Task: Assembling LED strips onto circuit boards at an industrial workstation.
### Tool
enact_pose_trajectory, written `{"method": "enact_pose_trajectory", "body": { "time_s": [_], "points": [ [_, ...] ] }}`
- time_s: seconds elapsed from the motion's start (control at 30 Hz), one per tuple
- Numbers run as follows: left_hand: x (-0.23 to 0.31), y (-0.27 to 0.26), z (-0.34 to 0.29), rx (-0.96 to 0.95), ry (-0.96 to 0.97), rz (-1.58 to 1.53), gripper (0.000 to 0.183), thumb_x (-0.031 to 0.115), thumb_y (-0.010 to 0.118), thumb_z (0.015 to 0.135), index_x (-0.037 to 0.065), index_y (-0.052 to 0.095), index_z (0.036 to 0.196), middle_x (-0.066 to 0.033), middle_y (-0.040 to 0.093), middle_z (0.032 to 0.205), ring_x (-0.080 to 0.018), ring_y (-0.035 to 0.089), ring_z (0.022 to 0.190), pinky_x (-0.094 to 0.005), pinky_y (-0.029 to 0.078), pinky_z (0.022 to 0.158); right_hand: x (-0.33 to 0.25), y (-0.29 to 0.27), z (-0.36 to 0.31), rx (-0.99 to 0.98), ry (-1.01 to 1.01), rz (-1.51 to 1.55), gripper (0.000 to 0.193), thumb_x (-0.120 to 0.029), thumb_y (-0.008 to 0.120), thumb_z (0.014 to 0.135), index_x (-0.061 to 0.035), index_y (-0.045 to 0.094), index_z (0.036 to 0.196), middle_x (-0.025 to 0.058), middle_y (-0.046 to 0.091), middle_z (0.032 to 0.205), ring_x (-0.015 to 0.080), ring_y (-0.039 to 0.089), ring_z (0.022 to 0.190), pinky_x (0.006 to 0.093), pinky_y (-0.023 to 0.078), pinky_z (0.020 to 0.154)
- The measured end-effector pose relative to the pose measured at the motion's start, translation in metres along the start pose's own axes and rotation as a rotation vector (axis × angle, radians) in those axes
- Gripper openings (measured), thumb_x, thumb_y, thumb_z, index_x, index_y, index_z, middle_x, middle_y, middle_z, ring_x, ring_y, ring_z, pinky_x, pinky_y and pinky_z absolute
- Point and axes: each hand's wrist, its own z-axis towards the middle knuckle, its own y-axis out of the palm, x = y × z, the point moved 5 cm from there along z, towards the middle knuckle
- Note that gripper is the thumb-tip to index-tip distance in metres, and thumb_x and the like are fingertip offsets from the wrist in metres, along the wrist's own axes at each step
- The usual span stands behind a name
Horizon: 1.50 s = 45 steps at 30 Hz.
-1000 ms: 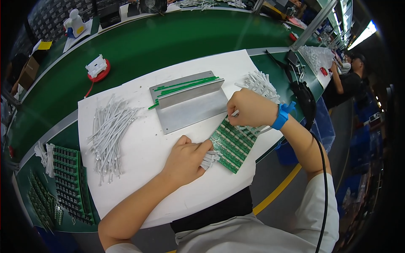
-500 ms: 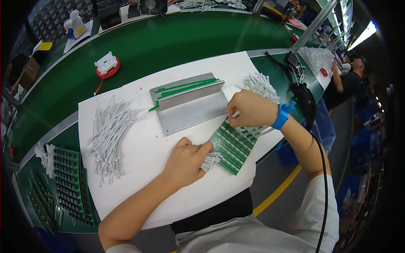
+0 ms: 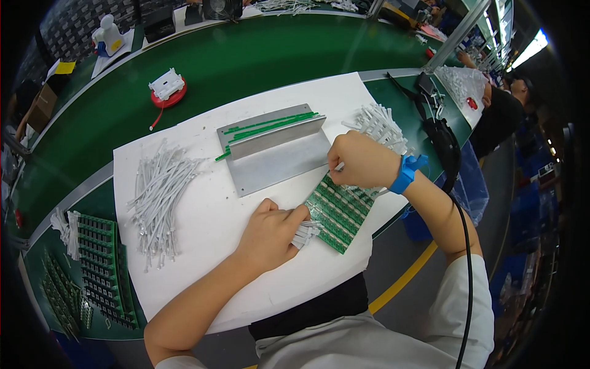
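Note:
My left hand [image 3: 270, 237] is closed around a small bunch of white connector cables [image 3: 305, 234], whose ends stick out by the thumb. Its fingertips lie at the left edge of a green circuit board panel [image 3: 342, 215] marked with rows of pale parts. Over the panel's far end, my right hand [image 3: 359, 161] is closed in a pinch, with a blue band [image 3: 409, 172] round the wrist. What its fingertips hold is too small to make out. Behind the panel stands a grey metal plate with an upright ledge [image 3: 279, 138]; thin green strips [image 3: 264, 130] lie along it.
White sheeting [image 3: 203, 270] covers the work surface. A pile of white cables [image 3: 161, 203] lies left, another [image 3: 378, 126] at the far right. Dark-studded green panels [image 3: 101, 264] rest at the left edge. A red disc [image 3: 175, 98] carrying a white part sits on the green belt [image 3: 246, 61].
The red disc with its white part has shifted right along the belt. My right hand has moved slightly left; my left hand is nearly still.

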Motion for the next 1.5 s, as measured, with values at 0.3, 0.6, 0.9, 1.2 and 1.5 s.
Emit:
{"method": "enact_pose_trajectory", "body": {
  "time_s": [0.3, 0.6, 0.9, 1.2, 1.5],
  "points": [
    [0.001, -0.001, 0.001, -0.004, -0.029, 0.020, 0.038, 0.011, 0.077, 0.077, 0.010, 0.053, 0.106, -0.0074, 0.069, 0.080, -0.0256, 0.063, 0.070, -0.0352, 0.041, 0.078, 0.008, -0.001, -0.001, -0.049, 0.005, 0.130, 0.014, -0.012, 0.075, 0.076, 0.0023, 0.075, 0.080, 0.0169, 0.073, 0.078, 0.0281, 0.071, 0.073, 0.0341, 0.057, 0.074],
    [-0.015, -0.009, -0.005, 0.190, -0.381, -0.650, 0.018, 0.020, 0.050, 0.106, 0.002, 0.050, 0.103, -0.0090, 0.056, 0.073, -0.0144, 0.054, 0.058, -0.0303, 0.044, 0.055, -0.062, 0.000, -0.041, 0.597, -0.082, -0.206, 0.022, -0.012, 0.076, 0.077, -0.0047, 0.071, 0.097, 0.0109, 0.063, 0.096, 0.0301, 0.063, 0.086, 0.0390, 0.052, 0.072],
    [-0.012, 0.000, -0.006, 0.119, -0.440, -1.052, 0.040, 0.035, 0.044, 0.110, 0.003, 0.054, 0.088, 0.0007, 0.049, 0.060, -0.0060, 0.045, 0.047, -0.0238, 0.036, 0.044, -0.081, 0.054, -0.065, 0.871, -0.047, 0.440, 0.020, -0.009, 0.081, 0.078, -0.0041, 0.072, 0.096, 0.0093, 0.066, 0.093, 0.0275, 0.063, 0.084, 0.0364, 0.047, 0.074],
    [-0.023, 0.004, -0.003, 0.395, -0.360, -1.069, 0.043, 0.036, 0.041, 0.110, -0.001, 0.058, 0.097, -0.0047, 0.058, 0.075, -0.0087, 0.053, 0.052, -0.0237, 0.044, 0.047, -0.086, 0.048, -0.083, 1.163, 0.036, 0.484, 0.016, -0.006, 0.078, 0.083, -0.0033, 0.068, 0.095, 0.0078, 0.064, 0.095, 0.0260, 0.062, 0.086, 0.0351, 0.046, 0.080],
    [-0.001, 0.002, -0.004, 0.088, -0.526, -1.487, 0.041, 0.034, 0.048, 0.108, -0.004, 0.061, 0.119, -0.0083, 0.062, 0.078, -0.0049, 0.035, 0.044, -0.0229, 0.029, 0.042, -0.068, 0.057, -0.099, 0.976, 0.062, 1.174, 0.006, 0.001, 0.056, 0.100, 0.0030, 0.059, 0.105, 0.0103, 0.068, 0.091, 0.0108, 0.065, 0.080, 0.0236, 0.054, 0.071]
  ]
}}
